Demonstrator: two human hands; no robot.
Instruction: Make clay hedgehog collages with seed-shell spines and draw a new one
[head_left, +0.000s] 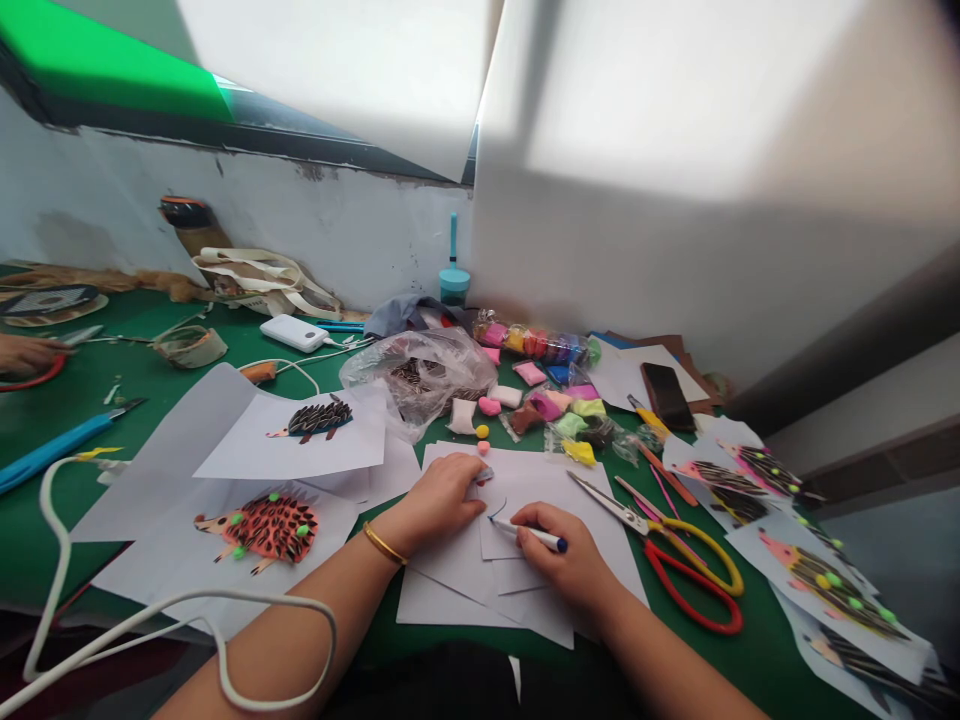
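Observation:
My right hand (559,555) is closed round a white marker pen with a dark blue end (536,533). The pen's tip meets a small white sheet (499,540), where a short curved dark line shows. That sheet lies on a stack of larger white paper (442,605). My left hand (442,495) rests on the sheet's left side, thumb at its edge and fingers curled. A small greyish shiny thing shows at its fingertips, too small to name. Right of the paper lie open scissors (675,555) with red and yellow handles.
Hedgehog pictures lie left (262,530) and right (832,590). Behind the paper are a plastic bag of dark seeds or shells (420,375) and coloured clay packets (529,373). A phone (666,395) lies right. A white cable (247,597) crosses the left foreground. Another person's hand (30,355) is far left.

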